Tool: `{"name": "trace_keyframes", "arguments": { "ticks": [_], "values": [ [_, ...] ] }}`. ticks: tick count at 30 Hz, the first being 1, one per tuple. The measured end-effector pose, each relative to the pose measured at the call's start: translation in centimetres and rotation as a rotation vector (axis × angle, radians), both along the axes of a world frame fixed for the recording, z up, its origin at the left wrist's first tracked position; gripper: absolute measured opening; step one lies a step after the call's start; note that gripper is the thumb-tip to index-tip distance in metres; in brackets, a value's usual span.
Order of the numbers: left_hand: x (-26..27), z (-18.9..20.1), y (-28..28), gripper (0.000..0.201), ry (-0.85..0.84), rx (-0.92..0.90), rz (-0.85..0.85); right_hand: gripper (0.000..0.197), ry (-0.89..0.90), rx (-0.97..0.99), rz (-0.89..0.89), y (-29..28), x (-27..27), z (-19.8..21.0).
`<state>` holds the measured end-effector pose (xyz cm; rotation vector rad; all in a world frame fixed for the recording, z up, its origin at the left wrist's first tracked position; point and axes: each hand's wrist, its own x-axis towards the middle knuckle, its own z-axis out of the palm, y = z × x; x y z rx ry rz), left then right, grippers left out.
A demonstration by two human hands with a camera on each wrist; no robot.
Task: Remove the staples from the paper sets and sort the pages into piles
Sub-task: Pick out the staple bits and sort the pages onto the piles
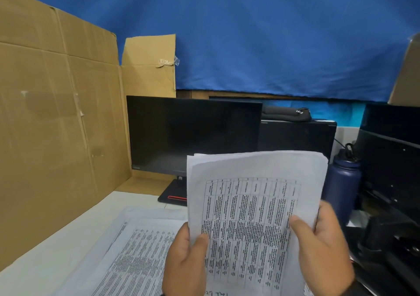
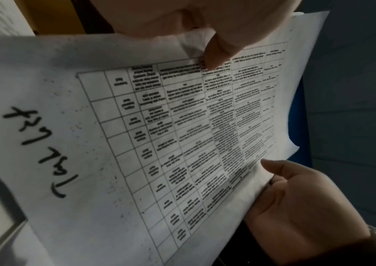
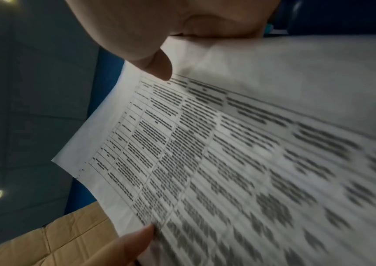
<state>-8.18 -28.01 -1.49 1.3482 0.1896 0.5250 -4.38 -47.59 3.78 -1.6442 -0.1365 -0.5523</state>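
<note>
Left hand [image 1: 185, 261], right hand [image 1: 322, 245] pinching paper set [image 1: 254, 204] side edges above desk pile [image 1: 136, 245]; sheets light, floppy, tear-prone: grip margins

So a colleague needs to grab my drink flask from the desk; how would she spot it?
Find the black computer monitor on the white desk and look to its right. There stands a dark navy metal flask with a black looped lid, the only upright cylinder there.
</note>
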Motion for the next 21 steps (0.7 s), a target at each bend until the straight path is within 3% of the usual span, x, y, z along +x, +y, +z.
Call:
{"name": "trace_keyframes", "arguments": {
  "ticks": [3,5,7,8,10,12,16,18,21],
  "values": [
    [-0.3,-0.2,0.0,0.034,0.009,0.056,-0.022,0.071,-0.15,-0.08,-0.049,-0.3,0.0,2.7],
    [-0.5,-0.3,0.2,0.039,0.028,0.075,-0.021,0.09,-0.305,-0.346,-0.286,-0.2,-0.6,4.9],
    [-0.8,-0.2,0.1,0.029,0.019,0.081,0.015,0.091,-0.477,-0.692,-0.469,0.7,-1.9,7.3],
    [-0.9,0.0,-0.1,0.022,0.005,0.078,0.022,0.088,-0.564,-0.846,-0.467,1.4,-2.7,8.3],
    [-1.0,0.0,-0.2,0.027,-0.02,0.059,-0.004,0.07,-0.734,-1.107,-0.408,2.7,-3.6,9.4],
    [-1.1,0.1,-0.2,0.031,-0.031,0.055,-0.033,0.047,-0.802,-1.257,-0.335,3.8,-3.7,9.8],
    [-1.3,0.4,-0.2,0.038,-0.001,0.074,-0.032,0.013,-0.754,-1.352,-0.132,5.3,-3.4,10.7],
    [-1.4,0.4,-0.3,0.033,0.017,0.072,-0.007,0.025,-0.652,-1.376,-0.027,5.6,-3.5,11.3],
    [-1.8,0.2,-0.1,0.022,0.017,0.118,-0.015,0.017,-0.588,-1.362,-0.004,5.4,-3.5,12.4]
  ]
}}
